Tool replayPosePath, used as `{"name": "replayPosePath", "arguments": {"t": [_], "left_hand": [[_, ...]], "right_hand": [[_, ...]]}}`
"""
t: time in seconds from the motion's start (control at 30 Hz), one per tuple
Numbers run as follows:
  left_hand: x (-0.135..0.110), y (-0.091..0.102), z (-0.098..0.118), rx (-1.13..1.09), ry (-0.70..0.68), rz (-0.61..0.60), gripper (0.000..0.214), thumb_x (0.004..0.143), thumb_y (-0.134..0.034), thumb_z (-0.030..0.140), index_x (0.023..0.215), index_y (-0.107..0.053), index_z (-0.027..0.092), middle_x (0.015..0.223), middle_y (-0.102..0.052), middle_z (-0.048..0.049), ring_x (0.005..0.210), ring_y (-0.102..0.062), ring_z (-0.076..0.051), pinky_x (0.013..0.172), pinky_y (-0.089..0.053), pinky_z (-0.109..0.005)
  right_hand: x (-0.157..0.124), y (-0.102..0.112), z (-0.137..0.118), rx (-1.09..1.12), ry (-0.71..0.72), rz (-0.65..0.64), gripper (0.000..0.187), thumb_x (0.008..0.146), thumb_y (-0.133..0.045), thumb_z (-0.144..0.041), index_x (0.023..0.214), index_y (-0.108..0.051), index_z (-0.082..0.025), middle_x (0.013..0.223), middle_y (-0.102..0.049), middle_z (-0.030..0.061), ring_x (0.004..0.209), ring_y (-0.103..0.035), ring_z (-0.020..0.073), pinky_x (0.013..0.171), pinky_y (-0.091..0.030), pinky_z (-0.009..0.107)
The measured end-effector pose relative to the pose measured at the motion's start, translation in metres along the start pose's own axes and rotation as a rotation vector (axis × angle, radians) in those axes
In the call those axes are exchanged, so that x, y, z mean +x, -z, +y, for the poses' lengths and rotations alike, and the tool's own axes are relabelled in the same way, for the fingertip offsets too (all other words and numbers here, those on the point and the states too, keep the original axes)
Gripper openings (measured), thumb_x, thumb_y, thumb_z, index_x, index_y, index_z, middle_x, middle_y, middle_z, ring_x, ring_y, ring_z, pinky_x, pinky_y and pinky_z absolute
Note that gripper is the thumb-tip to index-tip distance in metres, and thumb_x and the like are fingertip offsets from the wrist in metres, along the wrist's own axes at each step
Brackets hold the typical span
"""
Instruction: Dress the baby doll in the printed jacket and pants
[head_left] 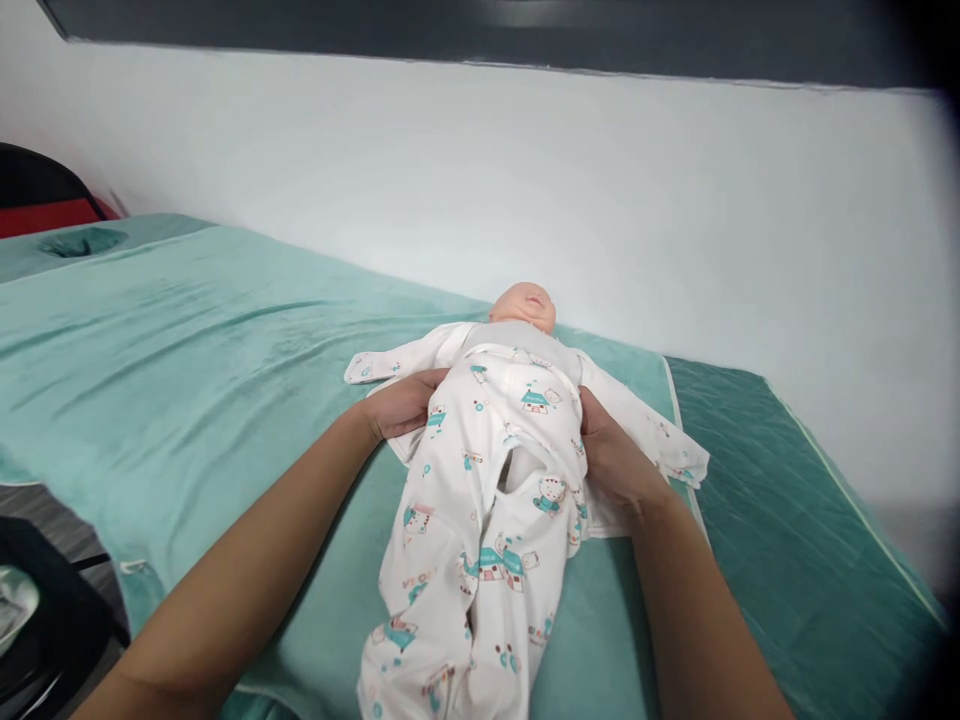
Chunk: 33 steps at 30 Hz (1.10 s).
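A baby doll [523, 305] lies on its back on a teal towel [225, 330], head towards the wall. It wears a white printed romper [480, 500] whose legs stretch towards me. My left hand [401, 403] grips the romper's edge at the doll's left side, fingers curled round the fabric. My right hand [611, 450] holds the other side of the garment at the waist, fingers tucked under it. The romper's sleeves lie spread out to both sides.
The towel covers a padded table with a darker green quilted cover [787, 520] showing at the right. A white wall [525, 170] runs close behind. A black and red chair [45, 200] stands at the far left, and a dark object [45, 620] sits low at the left.
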<state>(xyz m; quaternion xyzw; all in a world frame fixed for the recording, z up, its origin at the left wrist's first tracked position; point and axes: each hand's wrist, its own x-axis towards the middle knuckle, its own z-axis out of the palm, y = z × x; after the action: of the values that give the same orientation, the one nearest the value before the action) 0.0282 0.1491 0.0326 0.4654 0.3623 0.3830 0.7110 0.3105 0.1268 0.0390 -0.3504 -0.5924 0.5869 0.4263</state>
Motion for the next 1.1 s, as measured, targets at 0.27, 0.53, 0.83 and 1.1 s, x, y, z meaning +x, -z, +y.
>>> {"name": "replayPosePath", "arguments": {"t": [0.27, 0.53, 0.83, 1.1], "left_hand": [[-0.003, -0.010, 0.004, 0.064, -0.039, 0.054, 0.033, 0.068, -0.072, 0.016, 0.100, -0.074, 0.018, 0.098, -0.077, -0.0083, 0.098, -0.070, -0.030, 0.089, -0.055, -0.042], [-0.008, -0.020, 0.009, 0.303, -0.121, 0.184, 0.035, 0.071, -0.072, 0.024, 0.106, -0.068, 0.021, 0.107, -0.072, -0.0067, 0.101, -0.065, -0.029, 0.088, -0.052, -0.041], [-0.008, -0.020, 0.008, 0.339, -0.225, 0.230, 0.032, 0.074, -0.068, 0.026, 0.106, -0.063, 0.020, 0.104, -0.069, -0.0045, 0.093, -0.062, -0.023, 0.085, -0.048, -0.036], [0.000, -0.030, 0.006, 0.257, -0.285, 0.326, 0.019, 0.073, -0.062, 0.022, 0.091, -0.062, 0.018, 0.087, -0.066, 0.0008, 0.077, -0.056, -0.016, 0.071, -0.044, -0.028]], "right_hand": [[0.000, 0.001, 0.005, 0.191, -0.002, 0.066, 0.030, 0.068, -0.064, -0.008, 0.090, -0.059, -0.026, 0.104, -0.070, -0.0014, 0.098, -0.064, 0.0215, 0.080, -0.052, 0.034], [0.000, 0.001, 0.002, 0.196, -0.074, 0.208, 0.013, 0.074, -0.064, -0.024, 0.086, -0.061, -0.024, 0.094, -0.071, 0.0014, 0.086, -0.065, 0.0234, 0.070, -0.052, 0.036], [-0.001, 0.005, 0.007, 0.151, -0.003, 0.202, 0.021, 0.078, -0.069, -0.027, 0.099, -0.066, -0.026, 0.099, -0.071, 0.0002, 0.087, -0.064, 0.0205, 0.074, -0.050, 0.034], [0.004, 0.000, 0.010, 0.177, -0.003, 0.293, 0.023, 0.078, -0.072, -0.040, 0.095, -0.066, -0.026, 0.098, -0.073, 0.0017, 0.084, -0.067, 0.0229, 0.075, -0.052, 0.039]]}}
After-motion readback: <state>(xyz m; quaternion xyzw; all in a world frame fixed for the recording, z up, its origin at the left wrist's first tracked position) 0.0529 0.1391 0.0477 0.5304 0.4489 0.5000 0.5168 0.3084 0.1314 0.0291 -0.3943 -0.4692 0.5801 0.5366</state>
